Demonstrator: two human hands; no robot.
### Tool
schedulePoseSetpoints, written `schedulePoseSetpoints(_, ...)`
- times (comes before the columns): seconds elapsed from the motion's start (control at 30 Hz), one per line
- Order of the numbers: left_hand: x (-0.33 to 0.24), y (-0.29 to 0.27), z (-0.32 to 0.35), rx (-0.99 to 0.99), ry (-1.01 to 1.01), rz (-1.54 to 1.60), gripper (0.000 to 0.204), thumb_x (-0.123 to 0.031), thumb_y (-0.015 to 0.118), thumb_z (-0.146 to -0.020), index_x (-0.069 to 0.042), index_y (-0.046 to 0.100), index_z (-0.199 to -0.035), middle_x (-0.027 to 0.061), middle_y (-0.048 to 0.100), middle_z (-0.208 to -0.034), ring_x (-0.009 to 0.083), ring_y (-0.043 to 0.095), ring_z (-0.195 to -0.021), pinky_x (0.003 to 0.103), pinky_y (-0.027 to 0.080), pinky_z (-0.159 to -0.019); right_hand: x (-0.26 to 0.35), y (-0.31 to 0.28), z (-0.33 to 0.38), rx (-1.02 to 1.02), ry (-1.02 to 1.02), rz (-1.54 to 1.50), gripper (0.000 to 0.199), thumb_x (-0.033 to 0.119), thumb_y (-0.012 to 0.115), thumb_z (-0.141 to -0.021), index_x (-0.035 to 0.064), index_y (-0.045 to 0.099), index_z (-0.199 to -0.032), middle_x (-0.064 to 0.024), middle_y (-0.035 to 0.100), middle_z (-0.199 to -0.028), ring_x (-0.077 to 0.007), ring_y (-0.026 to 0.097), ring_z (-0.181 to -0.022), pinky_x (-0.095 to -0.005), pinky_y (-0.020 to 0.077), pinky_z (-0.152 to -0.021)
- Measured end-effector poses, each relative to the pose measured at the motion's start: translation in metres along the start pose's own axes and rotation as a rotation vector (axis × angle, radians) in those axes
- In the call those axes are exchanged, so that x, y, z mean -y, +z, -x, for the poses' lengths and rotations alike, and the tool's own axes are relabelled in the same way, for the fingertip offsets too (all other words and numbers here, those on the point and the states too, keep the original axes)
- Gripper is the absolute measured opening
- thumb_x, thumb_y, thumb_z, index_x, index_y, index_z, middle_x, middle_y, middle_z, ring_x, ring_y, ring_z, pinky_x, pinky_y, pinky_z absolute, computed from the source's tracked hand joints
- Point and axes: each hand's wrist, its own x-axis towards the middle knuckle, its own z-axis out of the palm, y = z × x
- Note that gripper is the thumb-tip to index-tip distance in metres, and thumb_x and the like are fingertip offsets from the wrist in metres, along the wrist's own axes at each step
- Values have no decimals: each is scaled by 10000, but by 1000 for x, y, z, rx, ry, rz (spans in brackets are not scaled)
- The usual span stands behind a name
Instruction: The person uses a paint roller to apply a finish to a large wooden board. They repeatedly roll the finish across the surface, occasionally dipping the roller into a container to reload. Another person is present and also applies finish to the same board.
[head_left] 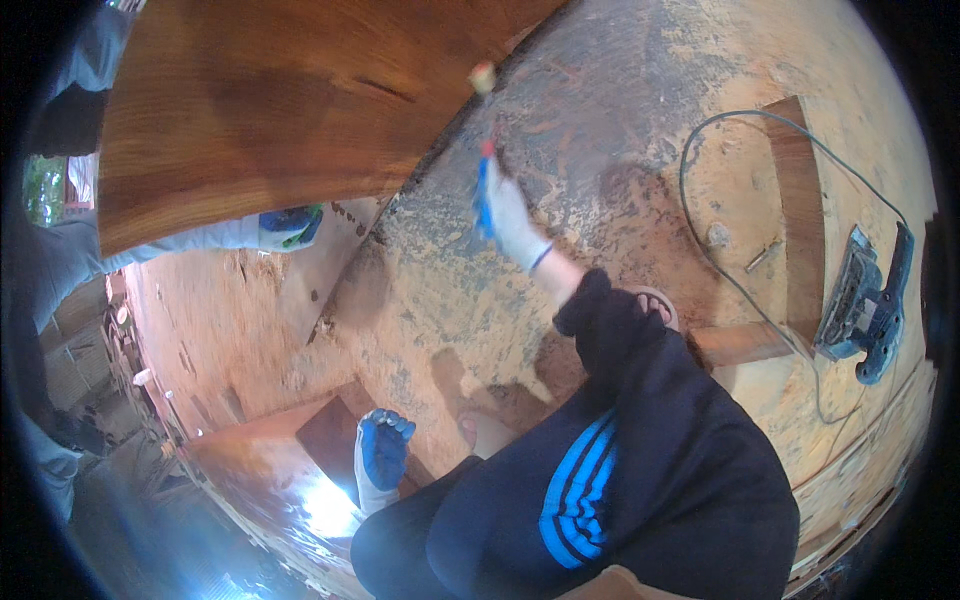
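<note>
My right hand (515, 225), in a white and blue work glove, is closed round the red handle of a brush (482, 78). Its pale head is blurred and lies close to the lower right edge of a large brown wooden slab (290, 110). My left hand (383, 455), gloved in white with a blue palm, hangs low beside my knee. Its palm shows bare of any object, with the fingers loosely bent and slightly apart. Close to it lies a glossy brown board (255, 460). A co-worker's gloved hand (290, 228) is at the slab's underside, on the left.
At the right a dark power sander (868, 305) rests near a curved wooden piece (800, 220), its cable (690, 200) looping over the stained plywood surface (560, 340). A small metal piece (763, 256) lies inside the loop. My bare foot (655, 305) stands on the plywood.
</note>
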Motion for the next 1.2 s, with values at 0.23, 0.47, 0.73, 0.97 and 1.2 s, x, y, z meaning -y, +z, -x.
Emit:
schedulePoseSetpoints(0.23,1,5,0,-33,-2,-62,247,-287,463,-987,-74,579,-1034,67,603,-974,210,577,-912,396,457,-885,42,-34,-42,33,78,-180,663,740,305,-862,152,477,-607,-13,456,-511,-159,468,-406,-332,355,-364)
schedulePoseSetpoints(0.47,0,7,-6,-5,-13,34,236,-284,471,-983,-78,583,-1016,63,605,-969,209,580,-906,390,451,-894,50,-30,-3,-16,-38,217,728,670,295,-918,59,551,-617,-44,468,-509,-150,457,-460,-339,370,-461)
schedulePoseSetpoints(0.73,-1,14,-6,-13,-39,-5,235,-286,480,-977,-81,591,-1006,60,602,-960,208,572,-889,392,454,-873,104,-57,-51,49,44,-232,637,682,356,-896,130,457,-593,-7,461,-501,-184,462,-390,-352,365,-374)
schedulePoseSetpoints(0.97,3,13,-14,30,-40,55,237,-283,477,-980,-79,582,-1038,57,594,-967,208,567,-900,395,455,-882,96,-54,-24,125,61,-394,483,622,472,-891,246,387,-600,67,366,-489,-99,368,-372,-262,273,-325)
schedulePoseSetpoints(1.2,2,13,-13,46,-17,61,264,-300,505,-967,-56,581,-1036,71,590,-982,209,570,-925,396,452,-903,66,-23,7,136,161,-179,535,662,428,-887,201,448,-615,32,407,-504,-120,402,-390,-272,311,-350)
